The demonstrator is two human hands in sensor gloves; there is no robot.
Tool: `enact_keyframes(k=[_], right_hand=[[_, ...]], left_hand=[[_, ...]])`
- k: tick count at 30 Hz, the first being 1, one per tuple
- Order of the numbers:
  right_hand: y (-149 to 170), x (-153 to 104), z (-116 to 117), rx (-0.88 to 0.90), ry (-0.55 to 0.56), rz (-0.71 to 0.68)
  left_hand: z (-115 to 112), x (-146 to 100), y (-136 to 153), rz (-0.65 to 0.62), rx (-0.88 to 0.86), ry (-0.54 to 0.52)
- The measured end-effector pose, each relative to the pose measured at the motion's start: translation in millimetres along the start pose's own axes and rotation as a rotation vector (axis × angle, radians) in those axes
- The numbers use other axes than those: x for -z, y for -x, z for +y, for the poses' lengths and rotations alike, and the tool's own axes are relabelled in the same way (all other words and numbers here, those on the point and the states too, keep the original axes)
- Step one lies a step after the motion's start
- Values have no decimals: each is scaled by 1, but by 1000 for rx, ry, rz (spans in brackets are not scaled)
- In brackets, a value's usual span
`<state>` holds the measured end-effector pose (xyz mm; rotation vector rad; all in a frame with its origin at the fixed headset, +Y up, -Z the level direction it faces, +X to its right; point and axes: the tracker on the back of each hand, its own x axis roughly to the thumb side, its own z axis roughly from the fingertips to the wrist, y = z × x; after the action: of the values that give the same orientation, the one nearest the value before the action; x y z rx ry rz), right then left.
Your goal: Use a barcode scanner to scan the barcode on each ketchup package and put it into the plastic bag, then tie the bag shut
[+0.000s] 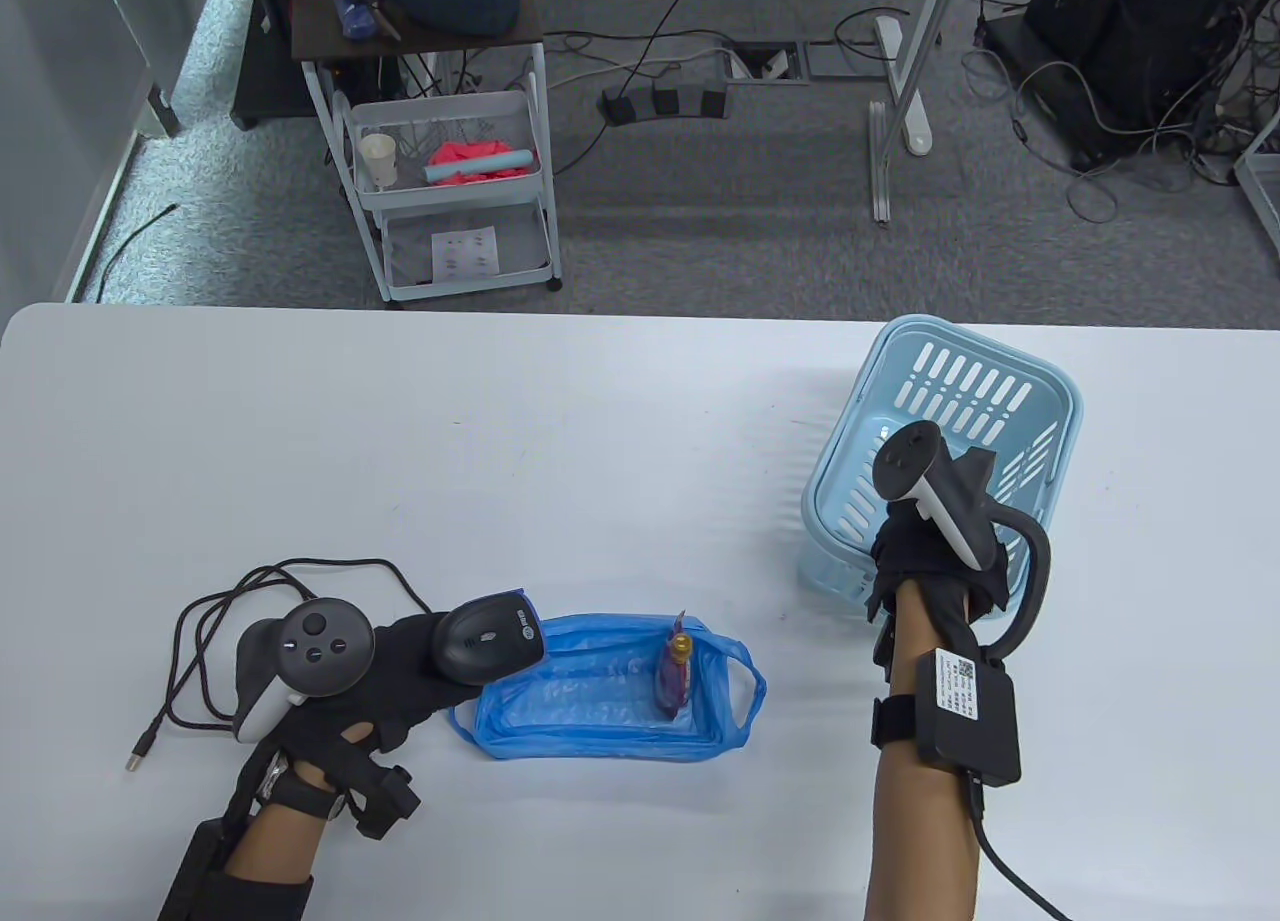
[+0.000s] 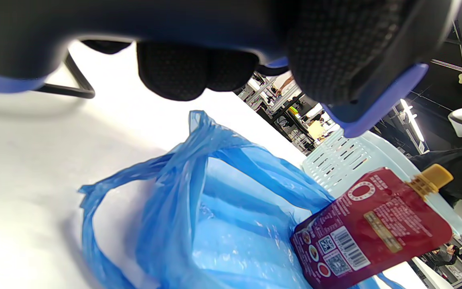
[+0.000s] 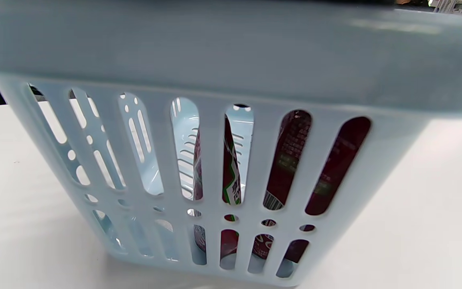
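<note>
My left hand (image 1: 430, 661) grips the black barcode scanner (image 1: 490, 641) at the left end of the blue plastic bag (image 1: 590, 706), which lies open on the table. One red ketchup package (image 1: 674, 673) with a yellow cap stands inside the bag near its right side; in the left wrist view its barcode side (image 2: 375, 228) shows below the scanner (image 2: 134, 20). My right hand (image 1: 925, 551) reaches down into the tilted light blue basket (image 1: 960, 381), its fingers hidden. Through the basket wall (image 3: 215, 52), several red ketchup packages (image 3: 291, 160) are visible.
The scanner's dark cable (image 1: 230, 601) loops on the table left of my left hand and ends in a loose USB plug (image 1: 138, 758). Beyond the table's far edge stands a white trolley (image 1: 450, 191) on grey carpet.
</note>
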<state>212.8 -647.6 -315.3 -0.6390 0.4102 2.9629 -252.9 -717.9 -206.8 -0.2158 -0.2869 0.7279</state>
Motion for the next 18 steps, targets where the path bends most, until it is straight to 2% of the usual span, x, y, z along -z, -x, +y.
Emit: enact_keyframes(k=[8,18], right_hand=[[2,-4,-2,17,27,-3],[-1,-26,-27,67,118,-39]], left_hand=[[2,0,2,-4,-12,-7],[4,-1,2,-15,-23,-17]])
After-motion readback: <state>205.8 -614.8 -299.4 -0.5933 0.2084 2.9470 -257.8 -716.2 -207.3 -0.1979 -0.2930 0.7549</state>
